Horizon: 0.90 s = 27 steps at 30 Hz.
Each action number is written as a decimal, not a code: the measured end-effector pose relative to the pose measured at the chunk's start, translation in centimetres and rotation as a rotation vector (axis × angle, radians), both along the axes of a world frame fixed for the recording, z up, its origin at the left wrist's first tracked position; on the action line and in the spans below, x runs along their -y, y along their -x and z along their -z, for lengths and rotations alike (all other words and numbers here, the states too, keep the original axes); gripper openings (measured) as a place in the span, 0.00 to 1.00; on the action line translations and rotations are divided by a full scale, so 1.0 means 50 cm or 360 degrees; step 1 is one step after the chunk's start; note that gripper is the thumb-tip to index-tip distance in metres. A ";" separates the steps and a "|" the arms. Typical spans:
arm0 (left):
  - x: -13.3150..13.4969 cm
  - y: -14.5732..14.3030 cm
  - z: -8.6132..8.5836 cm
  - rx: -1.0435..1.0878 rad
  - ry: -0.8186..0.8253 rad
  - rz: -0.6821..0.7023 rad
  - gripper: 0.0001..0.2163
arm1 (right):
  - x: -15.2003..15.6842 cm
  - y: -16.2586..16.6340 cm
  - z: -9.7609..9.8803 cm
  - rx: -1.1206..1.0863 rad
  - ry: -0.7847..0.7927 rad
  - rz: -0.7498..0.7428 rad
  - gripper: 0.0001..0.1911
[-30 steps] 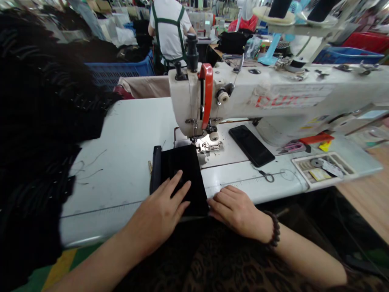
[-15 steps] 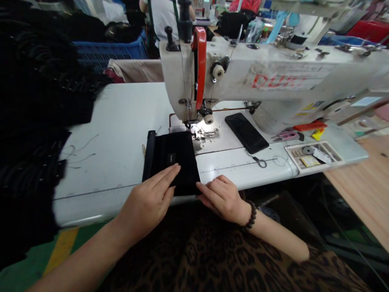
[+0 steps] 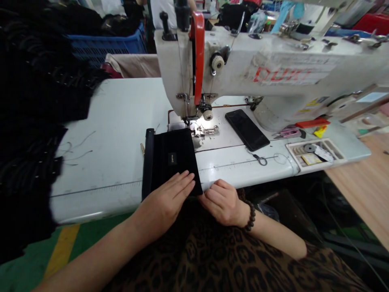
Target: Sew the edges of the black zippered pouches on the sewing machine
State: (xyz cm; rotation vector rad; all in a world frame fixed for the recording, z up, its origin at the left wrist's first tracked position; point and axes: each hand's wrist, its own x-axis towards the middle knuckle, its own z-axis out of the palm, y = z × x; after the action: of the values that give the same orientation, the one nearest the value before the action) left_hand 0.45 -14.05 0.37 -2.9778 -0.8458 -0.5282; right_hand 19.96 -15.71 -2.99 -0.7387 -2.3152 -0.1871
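A folded black fabric piece [image 3: 170,156] with a small label [image 3: 172,158] lies on the white sewing table [image 3: 121,134], just in front of the presser foot [image 3: 204,130] of the white sewing machine [image 3: 273,73]. My left hand [image 3: 165,200] rests flat on the near end of the fabric, fingers stretched out together. My right hand [image 3: 220,200], with a bead bracelet at the wrist, has its fingers curled at the fabric's near right corner by the table edge. What those fingers pinch is hidden.
A black phone [image 3: 246,129] lies right of the needle. Small scissors [image 3: 258,159], a parts tray [image 3: 314,153] and pink clippers [image 3: 288,132] sit further right. A heap of black garments [image 3: 33,113] covers the table's left side. A blue crate [image 3: 103,46] stands behind.
My left hand has slid back toward the near edge of the fabric, uncovering the label. The right hand stays at the near right corner. The view has dropped and moved closer.
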 end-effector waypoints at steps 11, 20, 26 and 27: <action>0.004 -0.006 0.008 -0.0075 -0.0088 0.0021 0.15 | -0.001 -0.002 0.002 -0.0025 -0.0032 -0.0036 0.09; 0.011 -0.007 0.020 -0.0108 -0.0160 0.0017 0.16 | -0.001 -0.022 0.006 -0.0115 0.0020 0.0012 0.04; 0.015 -0.011 0.012 -0.0130 -0.0197 0.0004 0.18 | -0.009 -0.025 0.000 -0.0048 0.0003 0.0052 0.06; 0.016 -0.013 0.009 -0.0137 -0.0199 0.0004 0.18 | -0.010 -0.025 -0.004 -0.0022 0.0002 0.0035 0.06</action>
State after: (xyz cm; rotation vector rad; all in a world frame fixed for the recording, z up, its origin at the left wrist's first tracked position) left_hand 1.08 -14.84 -0.10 -2.8654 -0.7720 -0.4323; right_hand 21.21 -15.21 -2.78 -0.7638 -2.2950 -0.1895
